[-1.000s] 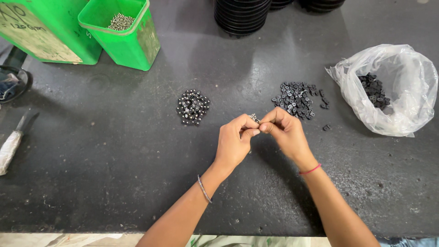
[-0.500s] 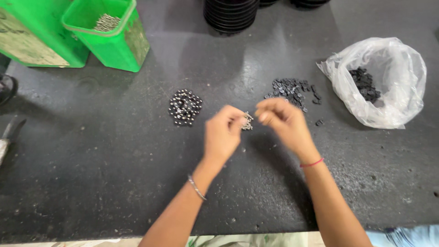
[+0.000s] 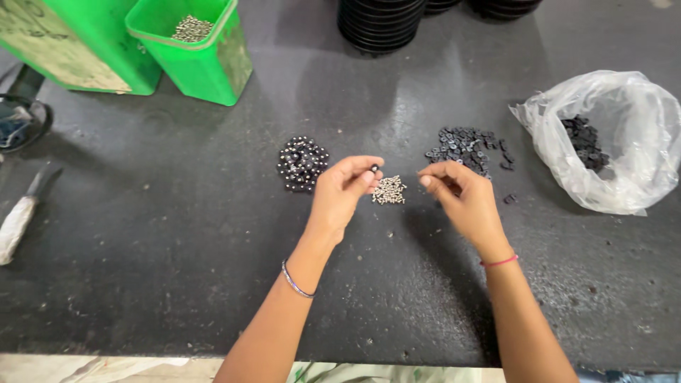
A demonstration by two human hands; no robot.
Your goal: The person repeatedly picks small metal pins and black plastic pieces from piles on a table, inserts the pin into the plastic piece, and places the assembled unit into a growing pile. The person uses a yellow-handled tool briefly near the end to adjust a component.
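Observation:
My left hand (image 3: 342, 190) hovers over the dark table (image 3: 177, 234), pinching a small dark round part (image 3: 374, 168) between thumb and fingertips. Just right of it lies a small heap of silvery screws (image 3: 389, 190). My right hand (image 3: 462, 200) is a short way to the right, fingers curled with thumb and forefinger pinched together; whether it holds anything I cannot tell. A pile of shiny dark beads (image 3: 303, 163) sits left of my left hand. Behind my right hand lies a pile of small black washers (image 3: 467, 145).
A clear plastic bag (image 3: 617, 142) with more black parts lies at the right. A green bin (image 3: 202, 46) holding silvery screws and a larger green box (image 3: 67, 42) stand at the back left. Stacked black discs (image 3: 383, 25) are at the back. A white-handled tool (image 3: 21, 216) lies at the left.
My hands were pressed together over the screws a second ago. They have since moved apart, the left keeping a small dark part, and the screw heap now shows between them.

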